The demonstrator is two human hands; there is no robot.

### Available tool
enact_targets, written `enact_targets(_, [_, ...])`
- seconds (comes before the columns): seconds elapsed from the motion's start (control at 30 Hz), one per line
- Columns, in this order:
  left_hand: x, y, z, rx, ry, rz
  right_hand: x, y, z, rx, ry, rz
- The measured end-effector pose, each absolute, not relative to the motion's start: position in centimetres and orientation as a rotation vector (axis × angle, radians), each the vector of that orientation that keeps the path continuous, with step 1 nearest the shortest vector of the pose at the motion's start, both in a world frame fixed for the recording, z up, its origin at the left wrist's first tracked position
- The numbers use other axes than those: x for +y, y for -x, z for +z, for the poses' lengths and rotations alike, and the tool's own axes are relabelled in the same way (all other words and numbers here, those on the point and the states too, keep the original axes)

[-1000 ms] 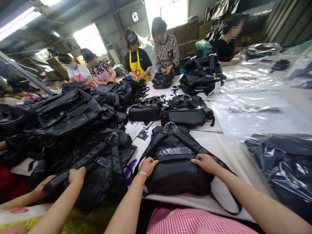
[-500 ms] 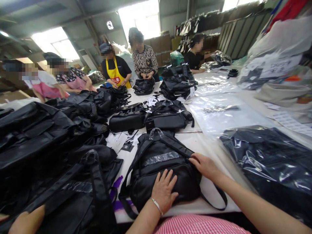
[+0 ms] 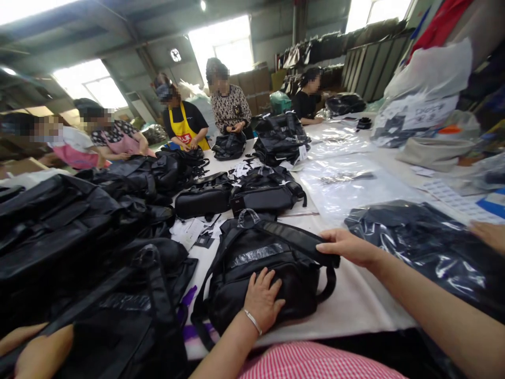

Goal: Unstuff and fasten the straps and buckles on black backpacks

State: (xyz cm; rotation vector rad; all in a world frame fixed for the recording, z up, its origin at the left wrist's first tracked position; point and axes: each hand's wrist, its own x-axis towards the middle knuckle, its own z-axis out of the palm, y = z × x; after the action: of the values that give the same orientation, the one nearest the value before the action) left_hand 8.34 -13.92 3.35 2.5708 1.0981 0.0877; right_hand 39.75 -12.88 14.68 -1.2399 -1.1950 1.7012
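A black backpack (image 3: pixel 260 263) lies face down on the white table (image 3: pixel 355 300) right in front of me. My left hand (image 3: pixel 262 299) rests flat on its lower back panel, fingers spread, a thin bracelet on the wrist. My right hand (image 3: pixel 347 246) grips the backpack's right shoulder strap (image 3: pixel 311 247) and lifts it off the table toward the right, so the strap arches up.
A heap of black backpacks (image 3: pixel 79 226) fills the left; a co-worker's hand (image 3: pixel 43 352) holds one at lower left. Bagged backpacks (image 3: pixel 426 242) and clear plastic bags (image 3: pixel 347 184) lie right. More bags (image 3: pixel 264 189) and several people stand at the far end.
My right hand has closed on the shoulder strap and pulled it up and to the right. My left hand moved from the bag's left edge onto its panel and flattened.
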Motion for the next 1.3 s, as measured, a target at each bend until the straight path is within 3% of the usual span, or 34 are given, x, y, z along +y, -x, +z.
enact_targets(0.23, [-13.6,-8.0,4.1,1.126,-2.48,0.162,-11.4,-33.5,14.3,-0.841,1.077,1.726])
enact_targets(0.47, [-12.7,-10.6,13.0,1.074,-2.014,0.784,-7.5,-32.3,18.7,-0.855,1.071,1.623])
enact_targets(0.6, [-11.0,-13.4,16.0,0.934,-1.553,0.863,-6.6,-29.4,19.1,-0.943,1.107,1.554])
enact_targets(0.77, [-9.2,-14.9,16.4,1.09,-1.129,0.896,-7.8,-28.4,18.9,-1.137,1.207,1.398])
enact_targets(1.0, [-8.3,-15.2,16.2,1.151,-0.878,1.03,-13.1,-31.5,16.8,-1.492,1.588,0.797])
enact_targets(1.1, [-8.3,-15.7,16.5,1.111,-0.786,1.023,-15.3,-31.2,14.6,-1.648,1.596,0.843])
enact_targets(1.3, [-8.1,-16.6,16.6,0.96,-0.679,0.909,-15.0,-31.0,13.4,-1.39,1.422,1.05])
